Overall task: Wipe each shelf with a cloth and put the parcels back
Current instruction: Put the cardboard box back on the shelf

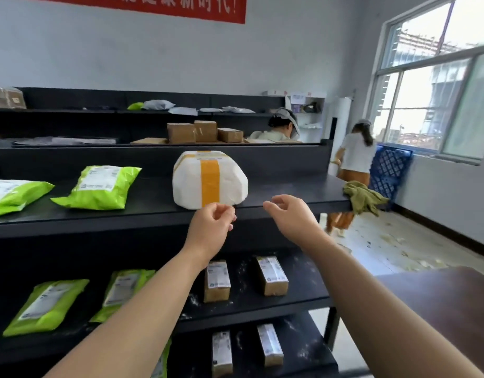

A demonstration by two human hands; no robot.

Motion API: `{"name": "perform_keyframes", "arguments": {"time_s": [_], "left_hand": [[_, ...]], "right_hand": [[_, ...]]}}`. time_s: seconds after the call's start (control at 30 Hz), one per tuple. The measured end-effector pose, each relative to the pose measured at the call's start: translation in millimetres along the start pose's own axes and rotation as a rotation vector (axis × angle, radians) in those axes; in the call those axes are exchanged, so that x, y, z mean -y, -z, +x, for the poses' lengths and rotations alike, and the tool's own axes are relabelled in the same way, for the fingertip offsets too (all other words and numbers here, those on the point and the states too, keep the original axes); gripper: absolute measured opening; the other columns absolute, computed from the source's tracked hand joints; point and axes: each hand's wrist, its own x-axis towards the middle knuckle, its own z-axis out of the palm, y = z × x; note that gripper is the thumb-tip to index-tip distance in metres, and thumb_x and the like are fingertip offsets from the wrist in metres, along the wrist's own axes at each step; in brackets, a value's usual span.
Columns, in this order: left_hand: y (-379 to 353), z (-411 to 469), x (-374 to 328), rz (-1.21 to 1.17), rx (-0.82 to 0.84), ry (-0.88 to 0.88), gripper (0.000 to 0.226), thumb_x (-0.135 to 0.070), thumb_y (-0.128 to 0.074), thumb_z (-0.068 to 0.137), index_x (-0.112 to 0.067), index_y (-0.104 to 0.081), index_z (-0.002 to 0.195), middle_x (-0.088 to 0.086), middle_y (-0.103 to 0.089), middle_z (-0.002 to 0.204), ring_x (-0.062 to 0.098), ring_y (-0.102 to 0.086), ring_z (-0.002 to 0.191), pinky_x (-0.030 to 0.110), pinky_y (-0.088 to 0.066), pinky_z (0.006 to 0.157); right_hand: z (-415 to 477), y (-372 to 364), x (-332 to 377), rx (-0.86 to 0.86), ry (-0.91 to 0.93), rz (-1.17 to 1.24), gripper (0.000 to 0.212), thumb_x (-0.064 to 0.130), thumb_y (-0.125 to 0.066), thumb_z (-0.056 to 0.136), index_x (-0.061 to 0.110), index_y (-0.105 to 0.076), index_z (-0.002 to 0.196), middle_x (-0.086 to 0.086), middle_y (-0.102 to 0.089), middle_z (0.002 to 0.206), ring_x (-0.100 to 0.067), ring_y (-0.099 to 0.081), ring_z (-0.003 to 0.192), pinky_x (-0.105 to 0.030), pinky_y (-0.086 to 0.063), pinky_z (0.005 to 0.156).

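Head view: I see my left hand (212,225) and right hand (289,216) hovering loosely curled, holding nothing, just in front of the white parcel (224,184) on the top shelf (289,186); the green cloth (363,199) hangs off its right end.

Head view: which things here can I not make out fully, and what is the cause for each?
- Red banner: cut off by the top edge, so its text is incomplete.
- Label on the green parcel beside the white parcel: print too small and blurred.
- Leftmost green parcel: cut by the left edge.
- Brown box on the middle shelf: partly behind the left forearm.
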Motion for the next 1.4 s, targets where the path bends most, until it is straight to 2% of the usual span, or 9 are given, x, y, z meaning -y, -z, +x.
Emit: {"name": "perform_keyframes", "arguments": {"time_s": [0.13, 0.3, 0.47, 0.7, 0.87, 1.07, 1.23, 1.33, 1.4], "left_hand": [[-35, -40, 11, -0.058, 0.137, 0.070, 0.013, -0.022, -0.052, 0.097, -0.018, -0.064, 0.093, 0.000, -0.069, 0.090, 0.013, -0.063, 0.075, 0.031, -0.054, 0.074], [-93, -87, 20, -0.121, 0.299, 0.133, 0.013, -0.019, -0.053, 0.096, -0.016, -0.064, 0.088, 0.001, -0.067, 0.083, 0.011, -0.057, 0.063, 0.026, -0.051, 0.060], [-156, -130, 17, -0.141, 0.481, 0.162, 0.013, -0.021, -0.052, 0.097, -0.018, -0.062, 0.089, 0.001, -0.068, 0.085, 0.013, -0.058, 0.066, 0.032, -0.051, 0.068], [-248, -198, -8, -0.188, 0.721, 0.157, 0.011, -0.017, -0.052, 0.097, -0.012, -0.061, 0.095, 0.004, -0.066, 0.086, 0.014, -0.056, 0.065, 0.027, -0.048, 0.061], [-315, -248, -32, -0.224, 0.847, 0.155, 0.011, -0.013, -0.052, 0.097, -0.011, -0.061, 0.091, 0.005, -0.065, 0.083, 0.013, -0.054, 0.060, 0.026, -0.047, 0.057], [-394, -306, -59, -0.215, 0.991, 0.128, 0.013, -0.013, -0.054, 0.095, -0.018, -0.061, 0.085, 0.003, -0.066, 0.080, 0.012, -0.056, 0.058, 0.026, -0.048, 0.054], [-456, -354, -77, -0.184, 1.071, 0.096, 0.011, -0.014, -0.056, 0.094, -0.017, -0.061, 0.086, 0.003, -0.065, 0.079, 0.013, -0.055, 0.060, 0.029, -0.048, 0.056], [-495, -379, -79, -0.121, 1.094, 0.023, 0.006, -0.019, -0.060, 0.092, -0.019, -0.064, 0.088, 0.001, -0.066, 0.081, 0.014, -0.059, 0.070, 0.030, -0.051, 0.066], [-509, -388, -79, -0.073, 1.082, -0.031, 0.007, -0.021, -0.062, 0.092, -0.017, -0.065, 0.095, -0.002, -0.065, 0.085, 0.011, -0.059, 0.076, 0.020, -0.047, 0.065]], "right_hand": [[-53, 19, -43, -0.066, -0.086, -0.024, 0.047, 0.043, -0.055, 0.092, 0.018, -0.057, 0.131, 0.000, -0.063, 0.123, -0.016, -0.057, 0.113, -0.036, -0.047, 0.099], [-119, 54, -100, -0.152, -0.230, -0.031, 0.040, 0.039, -0.057, 0.091, 0.015, -0.064, 0.122, 0.001, -0.067, 0.113, -0.015, -0.061, 0.106, -0.027, -0.045, 0.087], [-181, 99, -141, -0.264, -0.359, -0.066, 0.031, 0.033, -0.057, 0.093, 0.015, -0.066, 0.117, 0.003, -0.066, 0.102, -0.010, -0.059, 0.090, -0.020, -0.042, 0.069], [-253, 173, -195, -0.442, -0.520, -0.099, 0.030, 0.032, -0.062, 0.090, 0.014, -0.069, 0.113, -0.001, -0.071, 0.103, -0.015, -0.065, 0.097, -0.027, -0.049, 0.086], [-307, 229, -225, -0.559, -0.623, -0.092, 0.026, 0.032, -0.062, 0.091, 0.017, -0.069, 0.111, 0.002, -0.070, 0.097, -0.011, -0.064, 0.090, -0.024, -0.048, 0.079], [-359, 295, -260, -0.675, -0.690, -0.131, 0.026, 0.030, -0.062, 0.091, 0.016, -0.069, 0.112, 0.002, -0.070, 0.098, -0.010, -0.064, 0.093, -0.027, -0.051, 0.085], [-399, 350, -291, -0.715, -0.748, -0.165, 0.027, 0.028, -0.060, 0.093, 0.014, -0.067, 0.115, 0.002, -0.067, 0.098, -0.008, -0.060, 0.088, -0.013, -0.042, 0.067], [-424, 380, -314, -0.731, -0.795, -0.201, 0.032, 0.030, -0.058, 0.094, 0.013, -0.064, 0.120, -0.001, -0.068, 0.104, -0.010, -0.060, 0.094, -0.019, -0.043, 0.078], [-435, 393, -326, -0.733, -0.831, -0.229, 0.035, 0.030, -0.058, 0.094, 0.013, -0.062, 0.124, -0.003, -0.067, 0.113, -0.015, -0.060, 0.104, -0.025, -0.046, 0.089]]}}
